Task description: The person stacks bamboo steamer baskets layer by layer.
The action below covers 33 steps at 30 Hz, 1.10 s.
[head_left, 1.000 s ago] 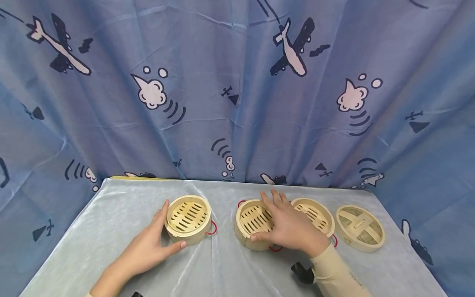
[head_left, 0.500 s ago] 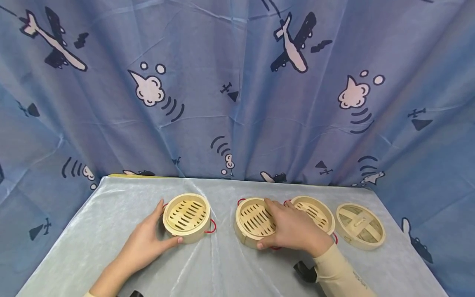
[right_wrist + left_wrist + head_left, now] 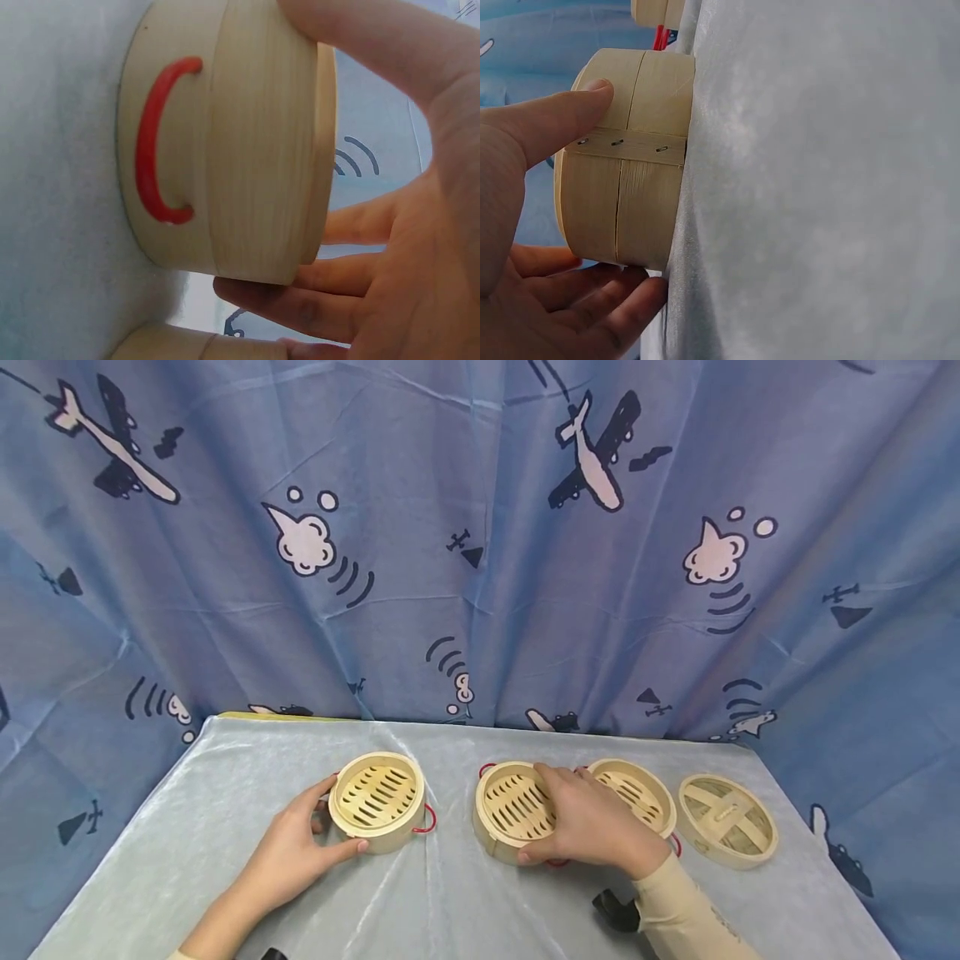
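On the left of the table, a round bamboo steamer basket [image 3: 378, 800] with a slatted floor and red handle is held by my left hand [image 3: 285, 853]. Its thumb [image 3: 559, 112] lies on the stapled bamboo side [image 3: 641, 195] in the left wrist view, with the fingers round the far side. My right hand [image 3: 596, 822] grips a second steamer basket [image 3: 513, 810] in the middle, thumb at its near rim and fingers on its right side. In the right wrist view this basket's wall [image 3: 259, 157] shows a red cord handle [image 3: 150, 150]. Both baskets sit on the table.
Just right of my right hand stands a third steamer basket [image 3: 637, 789], partly behind the hand. Beyond it lies a woven bamboo lid [image 3: 727, 818] with crossed strips. A pale cloth covers the table [image 3: 457, 902], and a blue airplane-print curtain [image 3: 450, 568] hangs behind.
My right hand has come down from spread fingers over the middle basket to grip its side. My left fingers have drawn in round the left basket. The baskets stay about in place.
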{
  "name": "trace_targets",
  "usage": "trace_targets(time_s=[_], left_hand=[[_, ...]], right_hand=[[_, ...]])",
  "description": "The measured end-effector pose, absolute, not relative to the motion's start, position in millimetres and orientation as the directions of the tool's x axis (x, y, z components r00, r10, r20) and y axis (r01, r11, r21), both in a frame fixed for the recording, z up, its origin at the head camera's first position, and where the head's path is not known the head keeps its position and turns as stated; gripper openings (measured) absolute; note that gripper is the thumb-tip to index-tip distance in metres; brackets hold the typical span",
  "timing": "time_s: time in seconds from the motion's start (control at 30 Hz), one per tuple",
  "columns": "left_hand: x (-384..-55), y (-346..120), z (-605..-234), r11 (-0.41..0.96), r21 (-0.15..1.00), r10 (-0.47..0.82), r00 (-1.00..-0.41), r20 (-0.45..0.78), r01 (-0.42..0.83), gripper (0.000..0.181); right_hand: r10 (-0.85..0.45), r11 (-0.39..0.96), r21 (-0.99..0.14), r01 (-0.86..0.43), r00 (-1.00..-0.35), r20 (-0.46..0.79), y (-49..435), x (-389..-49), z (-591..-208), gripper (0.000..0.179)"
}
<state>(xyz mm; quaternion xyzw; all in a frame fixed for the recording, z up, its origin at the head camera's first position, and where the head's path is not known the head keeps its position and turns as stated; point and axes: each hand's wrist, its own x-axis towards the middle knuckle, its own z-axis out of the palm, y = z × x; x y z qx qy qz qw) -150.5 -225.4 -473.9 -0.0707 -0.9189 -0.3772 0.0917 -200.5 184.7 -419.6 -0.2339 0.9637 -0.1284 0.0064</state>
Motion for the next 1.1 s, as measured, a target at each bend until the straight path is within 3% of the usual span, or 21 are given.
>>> trace_targets(time_s=[0.57,0.8,1.1], left_hand=[[-141.6,-232.3,-476.8,0.698,0.696,0.051,-0.981,0.189,0.171,0.108],[-142.8,-230.4,-474.4,0.700,0.692,0.060,-0.980,0.191,0.178,0.109],[-150.2,-224.6,-475.5,0.696,0.689,0.080,-0.975,0.206,0.203,0.108]], right_hand=[[-0.401,0.869,-0.292,-0.401,-0.914,0.063,171.0,-196.4,-423.5,0.130],[-0.427,0.832,-0.354,-0.427,-0.900,0.081,170.8,-196.0,-422.6,0.127],[-0.446,0.824,-0.329,-0.462,-0.886,0.128,170.7,-198.4,-412.7,0.126]])
